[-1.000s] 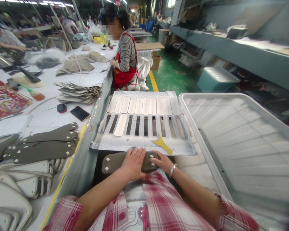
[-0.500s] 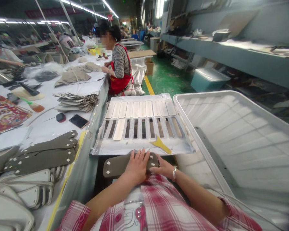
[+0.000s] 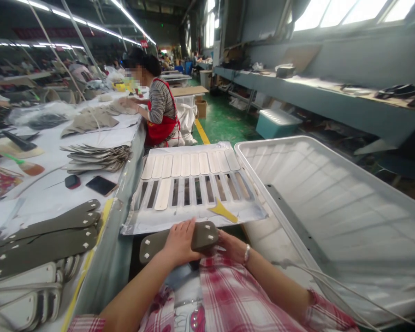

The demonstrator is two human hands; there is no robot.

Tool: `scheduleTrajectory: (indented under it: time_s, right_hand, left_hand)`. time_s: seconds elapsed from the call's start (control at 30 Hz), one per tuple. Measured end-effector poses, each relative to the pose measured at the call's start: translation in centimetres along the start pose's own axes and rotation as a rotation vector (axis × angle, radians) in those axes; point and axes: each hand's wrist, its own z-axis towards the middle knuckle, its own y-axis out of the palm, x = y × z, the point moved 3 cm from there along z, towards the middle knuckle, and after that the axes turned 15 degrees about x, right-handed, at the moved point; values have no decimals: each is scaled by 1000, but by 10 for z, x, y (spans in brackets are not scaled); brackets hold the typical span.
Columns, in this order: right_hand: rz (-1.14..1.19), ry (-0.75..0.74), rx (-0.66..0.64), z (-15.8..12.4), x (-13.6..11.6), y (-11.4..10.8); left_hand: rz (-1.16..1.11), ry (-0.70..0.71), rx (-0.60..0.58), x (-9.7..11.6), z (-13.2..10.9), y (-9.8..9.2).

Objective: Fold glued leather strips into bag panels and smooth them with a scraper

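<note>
An olive-grey panel point(image 3: 204, 236) with rounded ends and small white tabs lies crosswise before my body. My left hand point(image 3: 180, 240) grips it near the middle, fingers over the top and thumb toward me. Around its right end is my right hand point(image 3: 232, 246), with the fingertips partly hidden by the panel. Just beyond stands a white slotted board point(image 3: 193, 216) bearing a row of pale rounded strips point(image 3: 186, 165). A single pale strip point(image 3: 163, 193) lies in the nearer row. The yellow forked scraper point(image 3: 224, 211) rests near the board's front edge.
Left, the worktable point(image 3: 51, 180) carries olive panels point(image 3: 55, 230), pale pieces point(image 3: 24, 299), a stack of strips point(image 3: 97, 157) and a phone point(image 3: 101, 185). A large white bin point(image 3: 307, 143) flanks me on the right. A co-worker point(image 3: 162, 106) in a red apron sits ahead.
My left hand has slid left along the panel, uncovering more of its right part. My right hand has shifted under and around the right end. The view has tilted up and turned right.
</note>
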Motion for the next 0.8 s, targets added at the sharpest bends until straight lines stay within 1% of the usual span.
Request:
scheduleTrajectory:
  time_s: [0.03, 0.1, 0.17, 0.2, 0.27, 0.4, 0.5, 0.57, 0.67, 0.73, 0.8]
  right_hand:
    - [17, 71, 43, 9, 9, -5]
    - [49, 177, 90, 26, 25, -5]
    - [68, 207, 70, 35, 33, 4]
    - [84, 201, 62, 36, 33, 7]
    - [128, 160, 41, 30, 23, 9]
    - [176, 99, 0, 5, 1, -8]
    - [118, -4, -26, -4, -1, -14]
    - [28, -146, -51, -1, 0, -10]
    - [-142, -360, -67, 12, -4, -3]
    - [-238, -427, -72, 19, -8, 0]
    - [-292, -436, -66, 24, -11, 1]
  left_hand:
    - [1, -13, 17, -1, -1, -1]
    - [3, -11, 41, 1, -1, -2]
    - [-12, -4, 58, 3, 0, -6]
    - [-31, -1, 70, 4, 0, -9]
    - [-82, -1, 107, 3, 1, -19]
    - [-196, -33, 174, -7, 0, -41]
    - [-254, -36, 201, -12, -1, -49]
    - [-270, -28, 214, -13, 0, -50]
    - [-280, -38, 211, -14, 1, -48]
    - [-273, -53, 209, -16, 1, -46]
    - [-258, -51, 219, -18, 0, -45]
